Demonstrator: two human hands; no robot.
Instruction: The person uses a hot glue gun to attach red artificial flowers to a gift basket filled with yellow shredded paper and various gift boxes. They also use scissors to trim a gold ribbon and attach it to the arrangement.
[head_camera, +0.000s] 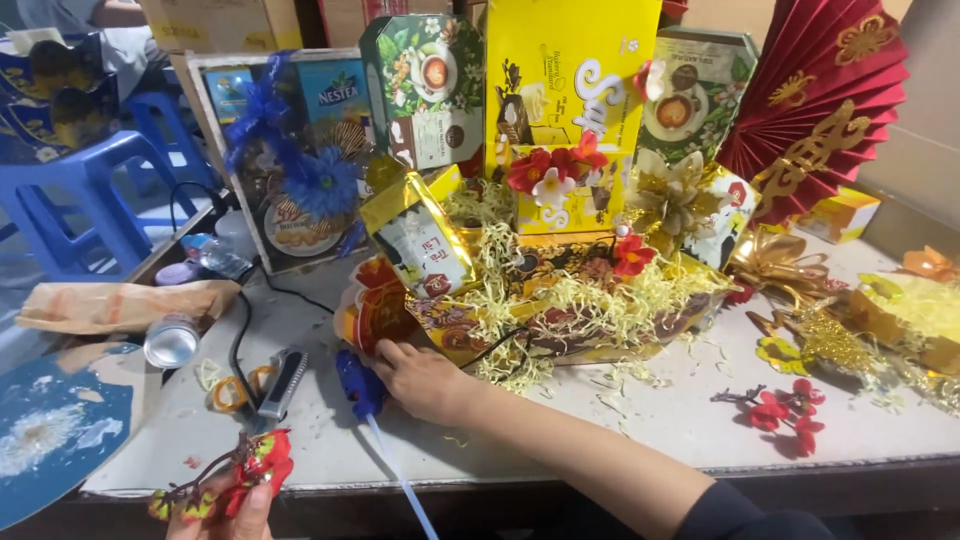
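Sprawling across the tabletop (640, 420), just beyond the right hand (425, 380), sits the gift basket (560, 300) w/ boxes, flowers & shredded yellow paper. Red paper fan (820, 100) stands far right of both hands. Blue glue gun (362, 385) lies touching the right hand's fingers, on its left side; hand rests loosely curled on it, grip unclear. Left hand (235, 505), at btm edge, pinches a red flower sprig (245, 470), fingers closed on stem.
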